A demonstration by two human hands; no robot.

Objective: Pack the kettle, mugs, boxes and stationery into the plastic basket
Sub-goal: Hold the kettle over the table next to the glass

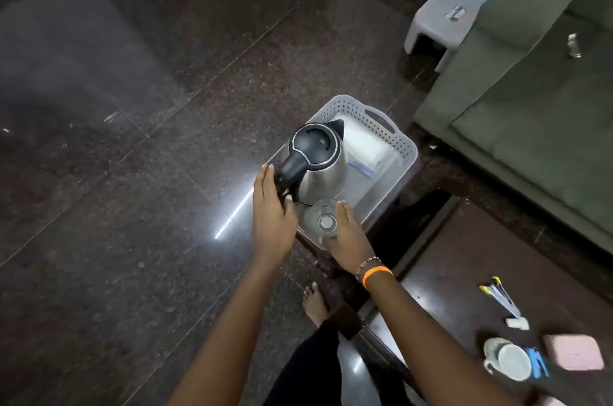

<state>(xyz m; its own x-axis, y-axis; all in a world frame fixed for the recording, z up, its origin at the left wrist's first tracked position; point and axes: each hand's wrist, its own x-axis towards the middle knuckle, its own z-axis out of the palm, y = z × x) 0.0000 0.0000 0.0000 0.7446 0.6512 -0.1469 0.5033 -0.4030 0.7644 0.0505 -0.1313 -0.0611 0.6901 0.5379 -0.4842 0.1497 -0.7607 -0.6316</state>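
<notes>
Kettle (316, 163) over basket (403, 153); left hand (272, 210) seemingly gripping its handle.

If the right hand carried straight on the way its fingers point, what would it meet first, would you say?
Probably the kettle: the right hand, beside the kettle base, points at the steel body standing in the basket. Depth is unclear.

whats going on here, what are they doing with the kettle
A person is packing things into a plastic basket on the floor. The left hand holds the kettle by its black handle, with the kettle standing in the basket. The right hand rests against a clear glass at the basket's near end. A white box already lies inside. A mug, a pink box and some pens still wait on the dark table at lower right.
</notes>
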